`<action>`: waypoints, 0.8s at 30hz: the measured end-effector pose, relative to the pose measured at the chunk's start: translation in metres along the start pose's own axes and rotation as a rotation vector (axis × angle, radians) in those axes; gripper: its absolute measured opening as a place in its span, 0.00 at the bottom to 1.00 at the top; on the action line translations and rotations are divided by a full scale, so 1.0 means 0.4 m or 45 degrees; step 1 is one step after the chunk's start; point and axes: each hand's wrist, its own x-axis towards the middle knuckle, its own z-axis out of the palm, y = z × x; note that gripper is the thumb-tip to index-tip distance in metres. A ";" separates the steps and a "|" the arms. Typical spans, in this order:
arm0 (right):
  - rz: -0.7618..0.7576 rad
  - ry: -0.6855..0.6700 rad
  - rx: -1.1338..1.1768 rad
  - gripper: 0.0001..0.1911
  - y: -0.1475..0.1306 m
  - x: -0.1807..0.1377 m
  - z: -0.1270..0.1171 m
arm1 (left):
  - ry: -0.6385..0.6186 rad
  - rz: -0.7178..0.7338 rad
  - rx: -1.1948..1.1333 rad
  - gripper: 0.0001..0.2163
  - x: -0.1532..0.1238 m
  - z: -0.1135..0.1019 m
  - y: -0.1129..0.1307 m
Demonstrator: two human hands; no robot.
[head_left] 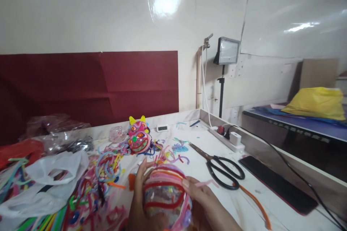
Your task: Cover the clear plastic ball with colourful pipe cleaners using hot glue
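Between my two hands is a clear, rounded plastic piece point(163, 195) with pink, red, orange and purple pipe cleaners laid along it in bands. My left hand point(139, 196) wraps round its left side, fingers behind it and the thumb low in front. On the right side, my right hand point(202, 198) grips it, thumb pressed on the pink bands near the top. A light pink pipe cleaner end point(207, 183) sticks out past my right hand. Black-handled scissors point(217, 168) lie to the right, apart from my hands, beside an orange pipe cleaner point(256, 202).
A decorated animal-face craft point(139, 140) with yellow ears stands behind my hands. Tangled pipe cleaners point(92, 187) and a white plastic bag point(58, 173) cover the left. A phone point(278, 184), power strip point(227, 140) and small digital display point(162, 128) are on the table, which has raised edges.
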 end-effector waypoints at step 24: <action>0.133 0.153 -0.104 0.23 -0.015 0.002 0.002 | 0.056 0.028 0.146 0.20 0.010 -0.025 -0.006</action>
